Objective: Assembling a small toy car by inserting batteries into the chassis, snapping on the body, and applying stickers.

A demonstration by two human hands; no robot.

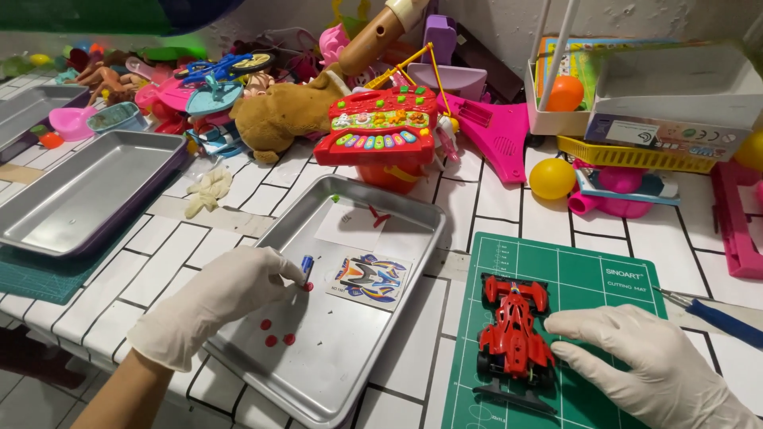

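Red toy car [514, 334] touches right hand [636, 365] grip.

A toy repair or hobby workbench, likely in a home: a white tiled worktop [238, 199] carries a green cutting mat [604, 278] and metal trays [87, 191]. Behind the mat, against the wall, lies a heap of toys: a red toy keyboard [377, 127], a plush animal [278, 115], plastic balls [552, 178].
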